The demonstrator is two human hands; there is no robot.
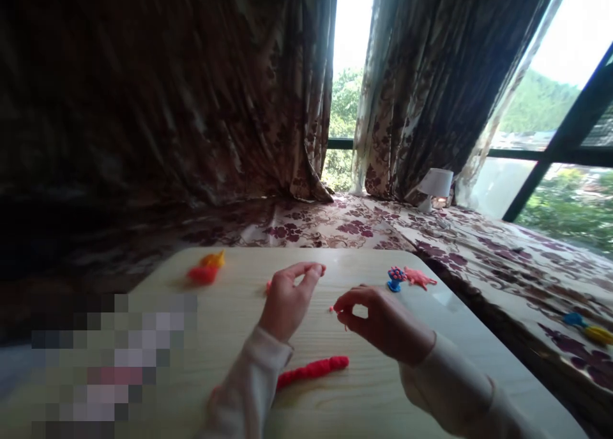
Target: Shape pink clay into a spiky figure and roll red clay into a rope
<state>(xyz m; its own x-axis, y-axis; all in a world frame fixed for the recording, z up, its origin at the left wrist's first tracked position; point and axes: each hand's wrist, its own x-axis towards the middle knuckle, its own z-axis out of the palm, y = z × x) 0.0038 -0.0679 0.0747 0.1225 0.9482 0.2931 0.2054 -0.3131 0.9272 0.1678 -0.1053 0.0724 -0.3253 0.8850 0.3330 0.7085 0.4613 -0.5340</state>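
Observation:
Above the middle of the table, my left hand (288, 300) is closed in a pinch, thumb against fingertips. What it holds, if anything, is too small to make out. To its right, my right hand (380, 321) pinches a small piece of pink modelling clay (331, 309) that pokes out at the fingertips. A long red roll of modelling clay (313, 370) lies on the table, its left part hidden by my left sleeve. Behind my left hand shows a bit of pink clay (269, 287), mostly covered. The hands are apart from each other.
A blue clay piece with pink dots (395, 278) stands at the table's back right beside a flat pink clay shape (420, 278). Red clay (202, 275) and yellow clay (214, 259) sit back left. The pale table (383, 400) adjoins a flowered cover; a white lamp (436, 183) stands beyond.

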